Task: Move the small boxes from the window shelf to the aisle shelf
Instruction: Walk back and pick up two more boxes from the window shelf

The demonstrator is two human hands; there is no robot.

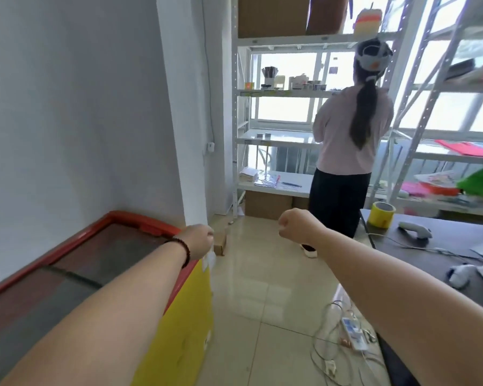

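The white window shelf (279, 93) stands at the far end of the room. Several small boxes (299, 82) sit in a row on its middle level. A second white rack, the aisle shelf (446, 157), runs along the right side. My left hand (197, 240) is stretched forward as a fist, a dark bead bracelet on its wrist. My right hand (296, 225) is also curled into a fist. Both are far short of the shelves, and I see nothing in either.
A person (349, 140) in a pink top stands in front of the window shelf, back turned. A red-rimmed yellow chest freezer (140, 274) fills the left. A dark table (441, 238) with a yellow tape roll (383, 214) is right. Cables and a power strip (352, 332) lie on the tiled floor.
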